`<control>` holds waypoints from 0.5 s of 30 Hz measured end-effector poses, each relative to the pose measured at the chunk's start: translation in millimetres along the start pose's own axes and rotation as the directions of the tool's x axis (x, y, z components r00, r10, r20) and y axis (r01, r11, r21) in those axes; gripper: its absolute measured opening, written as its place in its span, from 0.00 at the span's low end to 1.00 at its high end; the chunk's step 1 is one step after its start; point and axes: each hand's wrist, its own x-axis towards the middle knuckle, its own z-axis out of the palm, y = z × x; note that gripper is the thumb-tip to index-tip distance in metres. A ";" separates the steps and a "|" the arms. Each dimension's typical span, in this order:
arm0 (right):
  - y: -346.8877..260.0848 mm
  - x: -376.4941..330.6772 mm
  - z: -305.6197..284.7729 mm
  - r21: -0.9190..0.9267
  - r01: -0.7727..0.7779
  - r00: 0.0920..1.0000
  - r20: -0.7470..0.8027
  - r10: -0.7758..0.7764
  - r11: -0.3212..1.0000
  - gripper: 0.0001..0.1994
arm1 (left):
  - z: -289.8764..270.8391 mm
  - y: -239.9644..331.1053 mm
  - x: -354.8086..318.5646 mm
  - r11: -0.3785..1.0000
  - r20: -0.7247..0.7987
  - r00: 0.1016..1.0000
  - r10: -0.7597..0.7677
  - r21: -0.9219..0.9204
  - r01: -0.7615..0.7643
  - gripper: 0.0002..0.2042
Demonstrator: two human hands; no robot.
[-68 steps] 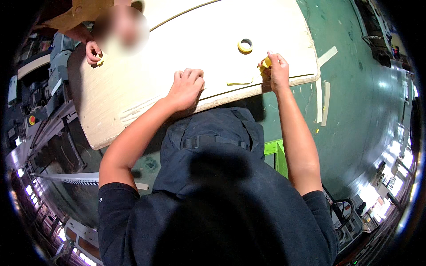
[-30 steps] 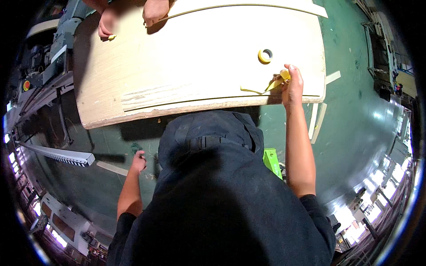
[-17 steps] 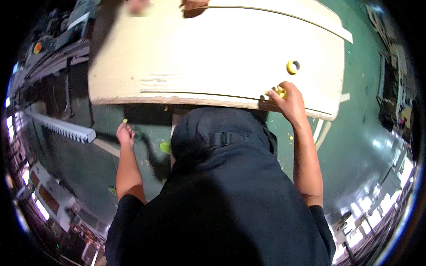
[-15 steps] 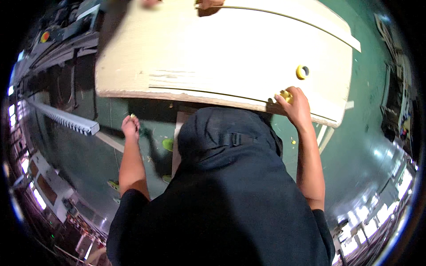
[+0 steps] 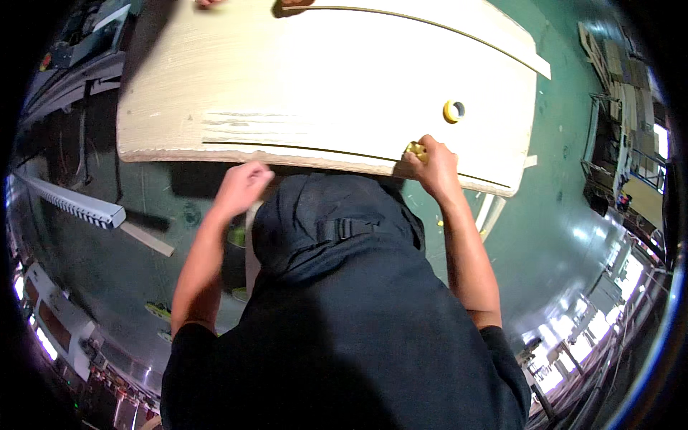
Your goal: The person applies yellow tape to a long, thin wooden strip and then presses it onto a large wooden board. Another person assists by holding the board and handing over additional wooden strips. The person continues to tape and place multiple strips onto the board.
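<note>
My right hand [image 5: 436, 168] is closed around a small brass-yellow tool [image 5: 416, 152] at the near edge of a large pale wooden panel [image 5: 344, 86]. The tool's exact kind is hard to make out, partly covered by my fingers. A dark thin line [image 5: 287, 145] runs along the panel's near edge, and the tool sits over it. My left hand [image 5: 245, 185] hovers just off that edge, left of my lap, with its fingers curled in; whatever they may hold is hidden. A yellow roll of tape [image 5: 454, 111] lies on the panel beyond my right hand.
Another person's hands [image 5: 295, 6] are at the panel's far side, by a long thin strip [image 5: 430, 27] reaching past its right edge. A grey slotted metal beam [image 5: 79, 204] stands left over the green floor [image 5: 559, 179]. Racks with boards [image 5: 609, 143] line the right.
My left hand has come up and rightward to the panel's near edge. My right hand stays on the brass-yellow tool. The whole view has shifted, with the panel now further left.
</note>
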 end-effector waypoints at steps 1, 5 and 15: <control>-0.9 1.0 -0.9 0.027 -0.028 0.999 0.022 0.027 0.999 0.16 | 15.5 35.8 13.0 0.990 0.027 0.990 0.138 0.000 -0.138 0.12; 10.6 1.5 9.7 0.127 -0.052 0.998 -0.026 0.055 0.991 0.16 | 80.9 152.8 65.1 0.794 0.117 0.833 0.540 0.258 -0.551 0.14; 19.4 1.0 6.6 0.078 0.074 0.997 -0.009 -0.073 0.994 0.11 | 145.8 177.7 127.0 0.637 0.215 0.798 0.564 0.502 -0.585 0.32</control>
